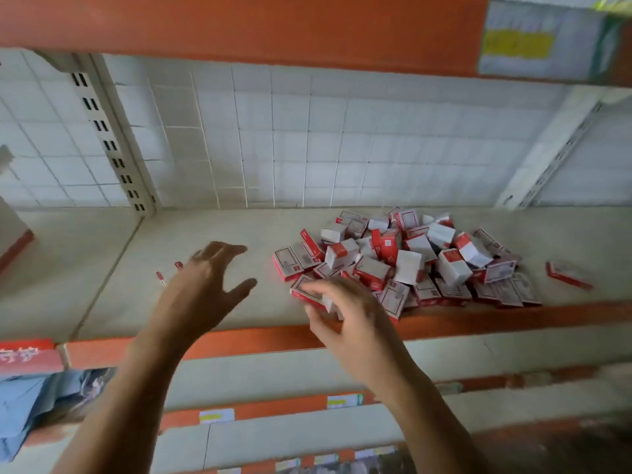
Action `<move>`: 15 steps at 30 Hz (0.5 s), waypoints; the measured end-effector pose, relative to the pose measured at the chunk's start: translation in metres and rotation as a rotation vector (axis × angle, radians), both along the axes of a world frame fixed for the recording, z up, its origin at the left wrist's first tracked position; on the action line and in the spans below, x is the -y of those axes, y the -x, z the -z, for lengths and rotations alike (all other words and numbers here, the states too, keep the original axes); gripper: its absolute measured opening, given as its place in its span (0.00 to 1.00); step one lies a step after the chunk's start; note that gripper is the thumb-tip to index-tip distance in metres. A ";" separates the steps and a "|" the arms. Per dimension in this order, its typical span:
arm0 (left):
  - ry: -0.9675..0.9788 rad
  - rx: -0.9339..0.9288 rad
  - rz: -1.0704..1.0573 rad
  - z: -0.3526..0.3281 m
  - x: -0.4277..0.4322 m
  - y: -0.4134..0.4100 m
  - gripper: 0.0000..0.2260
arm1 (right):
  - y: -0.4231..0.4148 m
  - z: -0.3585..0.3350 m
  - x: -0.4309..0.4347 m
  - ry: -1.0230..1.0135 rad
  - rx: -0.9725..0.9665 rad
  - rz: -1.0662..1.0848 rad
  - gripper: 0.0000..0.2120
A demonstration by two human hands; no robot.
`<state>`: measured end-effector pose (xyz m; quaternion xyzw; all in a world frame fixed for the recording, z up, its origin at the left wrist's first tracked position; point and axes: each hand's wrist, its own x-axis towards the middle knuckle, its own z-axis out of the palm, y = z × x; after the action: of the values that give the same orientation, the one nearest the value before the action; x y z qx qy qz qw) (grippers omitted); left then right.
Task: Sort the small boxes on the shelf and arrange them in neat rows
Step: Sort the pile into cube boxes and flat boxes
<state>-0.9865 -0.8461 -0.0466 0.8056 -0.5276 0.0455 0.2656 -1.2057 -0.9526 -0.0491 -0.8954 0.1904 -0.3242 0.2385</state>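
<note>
A loose heap of several small red-and-white boxes (410, 261) lies on the beige shelf (219, 302), right of centre. One box (569, 274) lies apart at the far right. Two small boxes (160, 278) stand behind my left hand, mostly hidden. My left hand (205, 282) hovers over the bare shelf with fingers spread and holds nothing. My right hand (345, 313), blurred by motion, is at the heap's near left corner with its fingers over a red-and-white box (304, 290); whether it grips the box is unclear.
An orange strip (260, 340) edges the shelf front. A white tiled wall (307, 138) and slotted uprights (113, 145) stand behind. An orange upper shelf (239, 25) hangs overhead. Lower shelves with price labels and blue packages (30, 401) lie below.
</note>
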 end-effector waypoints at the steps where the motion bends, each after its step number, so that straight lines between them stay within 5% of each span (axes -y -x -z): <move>1: 0.013 -0.016 0.078 -0.002 0.007 0.014 0.22 | 0.007 -0.001 0.004 0.009 0.007 0.038 0.12; 12: 0.018 -0.090 0.324 0.011 0.061 0.092 0.26 | 0.050 -0.002 0.046 0.138 -0.078 0.361 0.16; 15: 0.021 -0.091 0.332 0.015 0.067 0.097 0.19 | 0.045 -0.001 0.051 0.148 -0.092 0.357 0.17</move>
<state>-1.0840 -0.9131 -0.0614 0.7058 -0.6403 -0.0303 0.3015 -1.2503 -1.0032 -0.0477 -0.8764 0.3323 -0.3334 0.1017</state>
